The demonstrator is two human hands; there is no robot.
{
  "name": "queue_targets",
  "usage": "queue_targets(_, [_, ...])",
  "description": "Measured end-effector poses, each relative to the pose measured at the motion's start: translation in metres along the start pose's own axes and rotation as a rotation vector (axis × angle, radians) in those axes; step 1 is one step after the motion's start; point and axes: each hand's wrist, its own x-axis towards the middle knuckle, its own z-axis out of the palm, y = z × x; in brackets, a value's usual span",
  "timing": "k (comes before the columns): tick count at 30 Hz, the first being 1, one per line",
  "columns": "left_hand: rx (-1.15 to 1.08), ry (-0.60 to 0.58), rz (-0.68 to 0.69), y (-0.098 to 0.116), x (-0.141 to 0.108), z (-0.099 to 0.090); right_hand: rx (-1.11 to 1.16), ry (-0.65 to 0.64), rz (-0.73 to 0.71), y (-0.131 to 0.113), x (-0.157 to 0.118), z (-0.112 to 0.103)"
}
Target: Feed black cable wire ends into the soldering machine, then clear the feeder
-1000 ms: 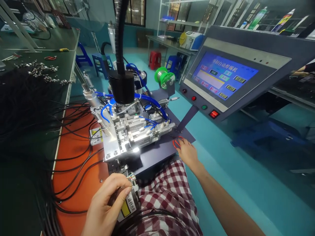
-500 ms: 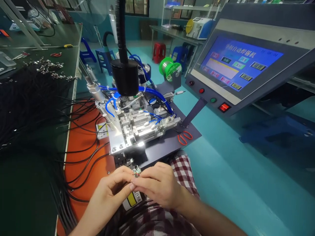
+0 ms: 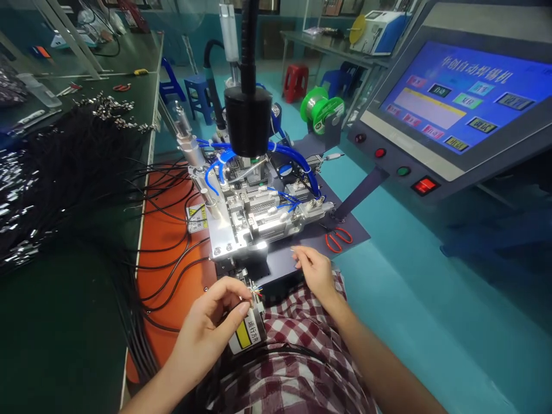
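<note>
Near the front of the machine, my left hand [image 3: 211, 319] has thumb and forefinger closed at a cable's wire end [image 3: 256, 291]. Thin coloured wires fan out past its fingertips. My right hand [image 3: 318, 275] is apart from it, over the dark base plate [image 3: 280, 265], with its fingers curled and pinched together. A tiny pale bit shows at those fingertips, too small to name. Just ahead of both hands stands the metal machine [image 3: 267, 221] with blue air tubes. Below the left fingertips is a label with a yellow block [image 3: 244, 333].
Red-handled scissors [image 3: 338, 240] lie on the plate's right side. A black lamp head [image 3: 249, 121] hangs above the machine. Black cables [image 3: 103, 138] pile up on the left bench. At right is a control screen [image 3: 466, 92]; a green solder spool [image 3: 319, 109] sits behind.
My right hand has left the left hand and moved right and forward over the base plate. My left hand stays at the wire end. The head view has shifted slightly.
</note>
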Motion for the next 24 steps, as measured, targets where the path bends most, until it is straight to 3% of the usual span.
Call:
queue_targets(5, [-0.057,0.083,-0.119,0.002,0.003,0.003,-0.189,0.001,0.048,0.019,0.009,0.009])
queue_targets(11, [-0.037,0.055,-0.159,0.005,0.003,0.001,-0.248,0.016,0.098,0.003,-0.001,0.008])
queue_targets(13, [-0.026,0.062,-0.17,0.007,0.002,0.001,-0.107,0.015,0.07,-0.015,-0.01,0.003])
queue_targets(15, [-0.015,0.068,-0.184,0.01,0.001,0.002,0.18,-0.035,0.071,-0.039,-0.019,-0.003])
queue_targets(19, [0.004,0.066,-0.198,0.012,0.0,0.003,0.7,-0.386,0.23,-0.085,-0.029,-0.013])
queue_targets(24, [0.015,0.034,-0.163,0.012,0.0,0.003,0.949,-0.493,0.379,-0.099,-0.027,-0.013])
